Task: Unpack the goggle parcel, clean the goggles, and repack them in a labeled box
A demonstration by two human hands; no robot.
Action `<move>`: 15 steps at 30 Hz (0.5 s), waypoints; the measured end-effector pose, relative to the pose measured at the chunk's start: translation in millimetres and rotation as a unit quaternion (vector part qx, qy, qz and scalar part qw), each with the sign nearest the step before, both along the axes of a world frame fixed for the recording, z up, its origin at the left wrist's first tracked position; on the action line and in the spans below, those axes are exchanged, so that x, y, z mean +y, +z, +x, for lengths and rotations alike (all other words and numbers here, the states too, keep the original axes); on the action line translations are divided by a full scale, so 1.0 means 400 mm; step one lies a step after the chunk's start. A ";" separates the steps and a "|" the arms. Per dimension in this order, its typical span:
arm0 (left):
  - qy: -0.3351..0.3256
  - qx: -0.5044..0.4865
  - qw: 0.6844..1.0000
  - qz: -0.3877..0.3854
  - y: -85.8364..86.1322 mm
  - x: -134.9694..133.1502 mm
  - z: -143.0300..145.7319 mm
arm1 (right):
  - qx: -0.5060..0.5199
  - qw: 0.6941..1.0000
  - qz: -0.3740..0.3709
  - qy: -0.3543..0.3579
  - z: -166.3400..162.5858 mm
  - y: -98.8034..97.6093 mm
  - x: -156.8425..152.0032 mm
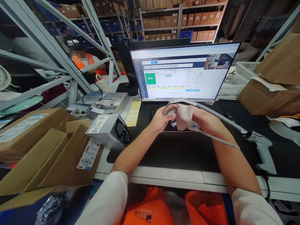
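A pair of clear glasses (182,101) with long grey temples hangs between both hands, above a black desk mat (182,150). My left hand (161,118) pinches the left lens end of the frame. My right hand (201,120) is closed on a white cloth (184,115) pressed against the lens. One temple (220,116) runs out to the right over my right forearm. A grey glasses box (110,129) with a printed picture of glasses lies just left of the mat.
A monitor (185,73) stands behind the hands, a keyboard partly hidden under them. Open cardboard boxes (47,150) crowd the left, more cartons (272,84) the right. A handheld scanner (262,150) lies right. A person in an orange vest (87,61) sits beyond the rack.
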State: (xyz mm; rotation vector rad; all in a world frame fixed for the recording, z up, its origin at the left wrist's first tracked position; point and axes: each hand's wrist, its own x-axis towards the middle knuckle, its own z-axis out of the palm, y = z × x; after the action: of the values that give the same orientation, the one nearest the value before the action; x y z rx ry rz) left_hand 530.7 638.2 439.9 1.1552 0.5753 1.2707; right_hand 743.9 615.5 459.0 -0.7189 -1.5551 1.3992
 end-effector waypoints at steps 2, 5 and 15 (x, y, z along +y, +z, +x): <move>0.005 0.010 1.000 0.022 -0.007 0.003 -0.007 | -0.009 1.000 -0.008 -0.026 -0.002 0.003 0.005; 0.004 0.038 0.997 0.062 -0.011 0.003 -0.010 | -0.108 0.994 -0.020 0.019 -0.005 0.014 0.007; -0.029 0.107 0.967 0.228 0.010 -0.028 0.003 | -0.143 0.987 0.007 0.079 -0.022 0.002 -0.002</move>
State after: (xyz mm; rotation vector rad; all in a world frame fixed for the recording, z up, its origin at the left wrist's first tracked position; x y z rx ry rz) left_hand 532.1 627.1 443.7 1.6956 0.4098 1.2718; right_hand 735.3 614.9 459.8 -0.8318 -1.8783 1.4467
